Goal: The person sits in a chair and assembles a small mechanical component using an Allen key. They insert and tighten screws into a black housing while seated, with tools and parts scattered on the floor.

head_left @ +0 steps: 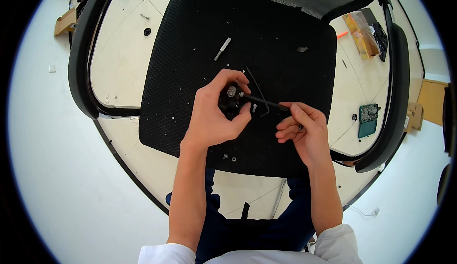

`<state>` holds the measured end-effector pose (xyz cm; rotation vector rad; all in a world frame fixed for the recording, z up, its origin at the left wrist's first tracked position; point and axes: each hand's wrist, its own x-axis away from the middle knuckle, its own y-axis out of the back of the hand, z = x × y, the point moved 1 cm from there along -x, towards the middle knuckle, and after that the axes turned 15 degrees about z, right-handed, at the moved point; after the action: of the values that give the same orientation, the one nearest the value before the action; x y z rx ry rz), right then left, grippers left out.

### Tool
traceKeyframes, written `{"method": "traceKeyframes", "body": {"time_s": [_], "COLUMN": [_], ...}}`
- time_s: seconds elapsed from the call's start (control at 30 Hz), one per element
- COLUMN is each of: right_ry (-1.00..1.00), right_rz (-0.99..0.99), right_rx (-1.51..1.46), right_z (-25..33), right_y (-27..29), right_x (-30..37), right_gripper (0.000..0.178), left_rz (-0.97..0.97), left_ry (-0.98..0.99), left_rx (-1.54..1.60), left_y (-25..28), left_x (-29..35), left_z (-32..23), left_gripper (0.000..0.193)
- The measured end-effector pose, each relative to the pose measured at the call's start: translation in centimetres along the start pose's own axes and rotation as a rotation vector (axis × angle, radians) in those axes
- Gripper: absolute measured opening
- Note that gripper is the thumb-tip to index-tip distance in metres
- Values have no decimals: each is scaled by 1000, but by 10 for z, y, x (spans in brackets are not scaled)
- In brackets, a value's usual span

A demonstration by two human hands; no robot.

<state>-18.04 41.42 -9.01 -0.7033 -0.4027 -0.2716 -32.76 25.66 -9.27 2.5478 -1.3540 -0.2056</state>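
Observation:
My left hand [214, 114] is wrapped round a small black part [229, 103] with silver bolts in it, held just above the chair's black seat [190, 83]. My right hand [304, 128] pinches the end of a dark hex key [266, 103] between thumb and fingertips. The key's far tip meets a silver bolt [241, 94] on the side of the part. Under the held key lies a second, L-shaped hex key [254, 80]. A loose screw [254, 107] rests between my hands, and a small nut [233, 159] sits near the seat's front edge.
A silver and dark rod [222, 48] and a grey scrap [302, 49] lie farther back on the seat. Black armrests [82, 73] flank it. On the floor at right are a green case [368, 114] and a yellow package [360, 33].

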Motion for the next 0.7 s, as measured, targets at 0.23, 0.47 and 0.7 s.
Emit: {"method": "traceKeyframes", "body": {"time_s": [0.23, 0.47, 0.7], "right_ry": [-85, 374, 514], "right_rz": [7, 131, 184], "right_rx": [-146, 1059, 1302], "right_z": [-2, 16, 9], "right_y": [0, -10, -20], "right_x": [3, 17, 34], "right_gripper": [32, 34, 25], "left_rz": [10, 51, 114], "left_ry": [30, 283, 533], "left_rx": [-21, 241, 429], "left_y": [2, 14, 22], "left_x": [2, 3, 5], "left_z": [0, 7, 6], "left_gripper": [20, 22, 27]}}
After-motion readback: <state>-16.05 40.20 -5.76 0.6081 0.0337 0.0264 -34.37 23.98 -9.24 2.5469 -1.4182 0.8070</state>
